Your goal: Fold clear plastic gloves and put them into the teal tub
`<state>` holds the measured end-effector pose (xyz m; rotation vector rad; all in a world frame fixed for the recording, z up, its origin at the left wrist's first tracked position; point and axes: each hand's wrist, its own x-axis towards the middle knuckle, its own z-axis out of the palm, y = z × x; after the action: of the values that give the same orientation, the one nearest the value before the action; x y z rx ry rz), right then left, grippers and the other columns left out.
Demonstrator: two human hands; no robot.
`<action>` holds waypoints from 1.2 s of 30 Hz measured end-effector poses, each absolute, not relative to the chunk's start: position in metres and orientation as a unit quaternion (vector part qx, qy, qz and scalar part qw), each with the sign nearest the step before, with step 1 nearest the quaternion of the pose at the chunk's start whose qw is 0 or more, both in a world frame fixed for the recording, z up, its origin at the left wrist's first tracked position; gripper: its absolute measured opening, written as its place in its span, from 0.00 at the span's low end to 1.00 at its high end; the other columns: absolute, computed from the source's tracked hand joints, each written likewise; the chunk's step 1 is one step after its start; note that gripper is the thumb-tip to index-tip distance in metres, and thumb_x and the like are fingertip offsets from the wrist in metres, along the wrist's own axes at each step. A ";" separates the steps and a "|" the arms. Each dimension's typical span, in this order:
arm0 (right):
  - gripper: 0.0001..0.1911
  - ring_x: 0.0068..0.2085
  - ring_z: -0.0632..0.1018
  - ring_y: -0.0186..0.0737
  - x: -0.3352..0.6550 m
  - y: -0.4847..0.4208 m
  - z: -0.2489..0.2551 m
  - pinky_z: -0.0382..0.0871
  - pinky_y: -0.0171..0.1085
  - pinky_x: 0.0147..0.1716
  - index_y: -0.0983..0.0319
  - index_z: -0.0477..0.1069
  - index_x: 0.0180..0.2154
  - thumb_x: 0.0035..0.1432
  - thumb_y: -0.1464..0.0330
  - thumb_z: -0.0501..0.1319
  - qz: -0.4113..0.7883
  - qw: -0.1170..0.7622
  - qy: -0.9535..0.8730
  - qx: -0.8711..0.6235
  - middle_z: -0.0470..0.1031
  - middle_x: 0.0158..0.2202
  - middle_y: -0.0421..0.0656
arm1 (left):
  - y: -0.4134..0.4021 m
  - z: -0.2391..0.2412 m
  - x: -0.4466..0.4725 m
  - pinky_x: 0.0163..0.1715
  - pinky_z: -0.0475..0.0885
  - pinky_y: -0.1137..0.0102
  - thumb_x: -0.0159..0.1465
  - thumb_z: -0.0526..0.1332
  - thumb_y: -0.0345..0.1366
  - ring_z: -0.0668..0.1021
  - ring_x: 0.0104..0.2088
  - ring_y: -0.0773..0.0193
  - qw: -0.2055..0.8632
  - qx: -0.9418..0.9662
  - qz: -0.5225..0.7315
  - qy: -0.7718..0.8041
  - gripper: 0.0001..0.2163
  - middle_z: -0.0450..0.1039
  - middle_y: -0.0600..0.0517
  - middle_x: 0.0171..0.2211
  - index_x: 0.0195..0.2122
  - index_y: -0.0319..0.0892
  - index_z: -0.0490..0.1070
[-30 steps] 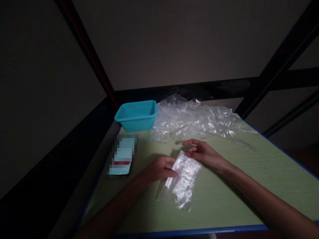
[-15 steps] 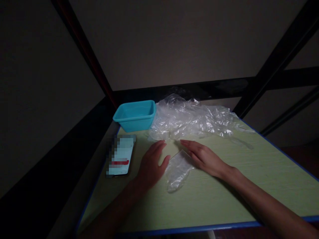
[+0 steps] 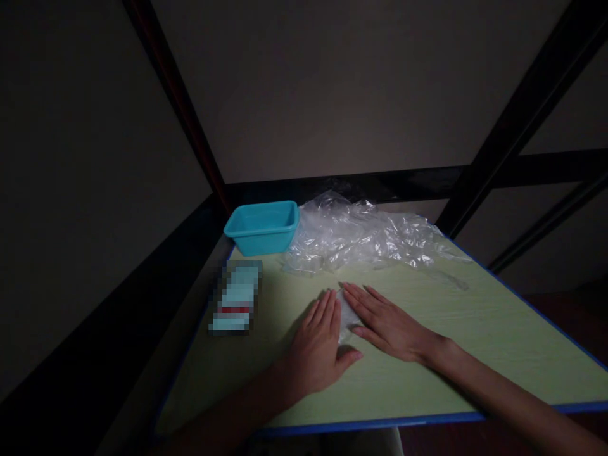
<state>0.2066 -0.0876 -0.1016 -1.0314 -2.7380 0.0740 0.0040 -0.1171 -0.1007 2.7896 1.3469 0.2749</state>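
A small folded piece of clear plastic (image 3: 346,311) lies on the green table (image 3: 475,342), mostly covered by both hands. My left hand (image 3: 319,345) lies flat on its left part, fingers stretched out and together. My right hand (image 3: 384,323) lies flat on its right part, fingers extended toward the far left. Only a narrow strip of the plastic shows between the two hands.
A heap of crumpled clear plastic sheets (image 3: 361,234) lies at the table's far edge. A turquoise tub (image 3: 262,227) stands at the far left corner. A phone (image 3: 236,296) lies near the left edge. Black frame bars run behind the table.
The hands held the plastic piece up a second ago, then laid it down. Both palms now press flat on it, covering most of it.
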 end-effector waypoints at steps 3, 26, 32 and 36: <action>0.34 0.64 0.51 0.48 0.206 -0.086 -0.103 0.52 0.52 0.60 0.67 0.37 0.65 0.65 0.57 0.45 0.021 0.097 -0.933 -0.347 0.46 0.65 0.56 | -0.116 -0.102 0.002 0.61 0.53 0.59 0.62 0.47 0.57 0.51 0.64 0.50 0.025 0.898 0.078 0.432 0.38 0.45 0.35 0.64 0.62 0.26 0.49; 0.40 0.64 0.52 0.48 0.209 -0.086 -0.110 0.52 0.54 0.59 0.63 0.26 0.64 0.63 0.52 0.45 -0.004 0.092 -0.934 -0.344 0.46 0.65 0.55 | -0.118 -0.107 -0.001 0.62 0.52 0.58 0.63 0.45 0.57 0.49 0.64 0.50 0.038 0.900 0.087 0.426 0.38 0.44 0.35 0.64 0.62 0.26 0.48; 0.39 0.64 0.52 0.49 0.208 -0.086 -0.110 0.52 0.55 0.59 0.64 0.29 0.65 0.63 0.51 0.44 -0.005 0.097 -0.933 -0.348 0.47 0.64 0.55 | -0.117 -0.111 -0.001 0.61 0.52 0.58 0.62 0.47 0.58 0.50 0.64 0.50 0.027 0.900 0.102 0.424 0.39 0.45 0.35 0.64 0.62 0.27 0.48; 0.39 0.64 0.52 0.48 0.207 -0.087 -0.112 0.52 0.53 0.59 0.64 0.33 0.65 0.62 0.50 0.44 -0.009 0.099 -0.930 -0.355 0.48 0.64 0.54 | -0.116 -0.111 -0.003 0.61 0.53 0.57 0.60 0.51 0.58 0.49 0.65 0.50 0.026 0.899 0.106 0.423 0.41 0.44 0.34 0.64 0.63 0.27 0.46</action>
<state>0.2072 -0.0865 -0.1116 -1.0492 -2.7488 -0.0252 -0.0026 -0.1155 -0.1114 2.7793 1.3074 0.3279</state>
